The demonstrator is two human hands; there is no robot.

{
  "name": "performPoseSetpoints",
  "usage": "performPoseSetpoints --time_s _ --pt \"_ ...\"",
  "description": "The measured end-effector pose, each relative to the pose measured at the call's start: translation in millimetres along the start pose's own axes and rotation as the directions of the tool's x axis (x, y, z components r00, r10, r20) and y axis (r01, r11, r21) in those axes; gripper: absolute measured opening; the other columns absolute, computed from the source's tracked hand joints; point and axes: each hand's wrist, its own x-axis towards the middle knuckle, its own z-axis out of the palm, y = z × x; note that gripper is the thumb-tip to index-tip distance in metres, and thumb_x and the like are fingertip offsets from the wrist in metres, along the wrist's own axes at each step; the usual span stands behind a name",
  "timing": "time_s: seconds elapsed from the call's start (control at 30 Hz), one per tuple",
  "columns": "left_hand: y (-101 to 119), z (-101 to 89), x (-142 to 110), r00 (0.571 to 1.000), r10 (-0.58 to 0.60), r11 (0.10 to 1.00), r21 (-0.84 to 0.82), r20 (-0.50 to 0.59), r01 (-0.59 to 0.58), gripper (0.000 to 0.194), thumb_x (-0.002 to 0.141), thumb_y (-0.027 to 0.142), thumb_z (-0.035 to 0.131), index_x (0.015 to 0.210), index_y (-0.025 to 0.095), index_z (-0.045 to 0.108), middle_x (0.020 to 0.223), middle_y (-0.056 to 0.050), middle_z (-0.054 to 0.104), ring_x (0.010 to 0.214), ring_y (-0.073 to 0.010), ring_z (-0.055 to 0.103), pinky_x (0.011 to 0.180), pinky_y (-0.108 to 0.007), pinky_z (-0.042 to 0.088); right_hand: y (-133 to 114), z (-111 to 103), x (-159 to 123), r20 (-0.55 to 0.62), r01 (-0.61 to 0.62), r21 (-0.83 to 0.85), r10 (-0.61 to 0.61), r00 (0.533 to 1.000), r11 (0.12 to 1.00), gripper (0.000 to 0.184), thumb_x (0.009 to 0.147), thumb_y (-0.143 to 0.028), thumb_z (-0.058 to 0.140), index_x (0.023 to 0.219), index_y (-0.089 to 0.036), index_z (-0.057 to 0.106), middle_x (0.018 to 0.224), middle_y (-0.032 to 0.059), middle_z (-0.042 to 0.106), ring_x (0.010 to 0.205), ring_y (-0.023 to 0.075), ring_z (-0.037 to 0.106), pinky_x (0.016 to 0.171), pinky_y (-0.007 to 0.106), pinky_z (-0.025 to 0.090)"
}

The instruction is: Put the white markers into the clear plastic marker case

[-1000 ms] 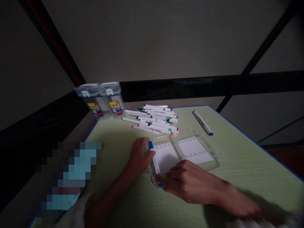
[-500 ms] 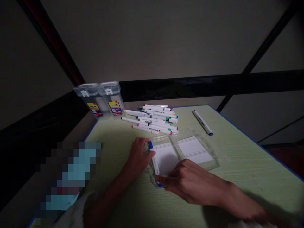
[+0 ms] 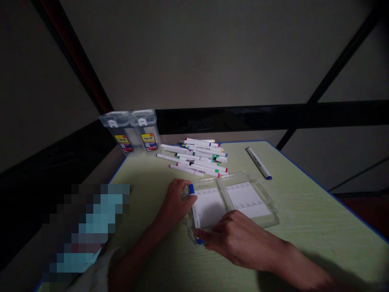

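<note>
A clear plastic marker case (image 3: 267, 223) lies unfolded on the table, with white paper inserts inside both halves. Along its left edge sits a white marker (image 3: 196, 215) with blue ends. My left hand (image 3: 178, 200) grips the far blue end between thumb and fingers. At the near end, my right hand (image 3: 240, 239) pinches the same marker with thumb and forefinger, its other fingers curled. Part of the case's left half is hidden beneath my right hand.
Several white markers (image 3: 200, 156) with coloured caps lie in a loose pile behind the case. Two upright clear containers (image 3: 148, 129) with yellow labels stand at the back left. Another blue-ended marker (image 3: 258, 163) rests at the right. The table (image 3: 319, 227) has a blue edge.
The whole view has shifted slightly, with the table and things sitting lower in the picture. Both hands stay on the marker at the case's left edge, with little other movement.
</note>
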Motion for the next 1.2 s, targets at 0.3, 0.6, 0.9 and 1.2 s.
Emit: performPoseSetpoints --time_s 0.3,0.6,0.9,1.2 --pt "-26 -10.0 32 0.968 0.212 0.955 0.241 -0.136 -0.175 0.036 0.074 0.019 0.048 0.109 0.012 0.048 0.119 -0.012 0.046 0.115 -0.0215 0.039 0.100 -0.039 0.030 -4 1 3 -0.022 -0.029 -0.017 0.028 0.999 0.999 0.024 0.087 -0.023 0.042 0.108 -0.017 0.053 0.059 -0.0011 0.063 0.046 0.0115 0.054 0.041 0.029 0.019" --pt "-38 -14.4 35 0.982 0.153 0.864 0.467 0.111 -0.187 0.046 0.083 0.023 0.033 0.129 0.018 0.033 0.141 -0.009 0.026 0.131 -0.0257 0.017 0.102 -0.054 0.013 -5 -1 4 0.000 -0.064 0.008 0.064 0.998 0.998 0.024 0.088 -0.020 0.039 0.107 -0.018 0.053 0.062 -0.0010 0.064 0.049 0.0113 0.055 0.042 0.027 0.021" --pt "-42 -13.3 42 0.953 0.170 0.768 0.572 0.251 -0.287 0.047 0.086 0.023 0.025 0.133 0.018 0.026 0.143 -0.004 0.020 0.132 -0.0231 0.012 0.104 -0.050 0.017 -5 1 4 0.009 -0.075 0.013 0.075 0.997 0.997 0.025 0.089 -0.020 0.038 0.108 -0.019 0.054 0.065 -0.0007 0.065 0.052 0.0125 0.057 0.043 0.028 0.023" --pt "-43 -13.2 45 0.931 0.318 0.778 0.513 0.176 -0.363 0.039 0.084 0.018 0.033 0.121 0.012 0.044 0.130 -0.012 0.041 0.122 -0.0215 0.033 0.103 -0.042 0.025 -5 1 4 -0.027 -0.071 0.040 0.072 0.997 0.997 0.026 0.089 -0.018 0.037 0.109 -0.018 0.053 0.064 -0.0003 0.065 0.052 0.0112 0.056 0.044 0.027 0.025"
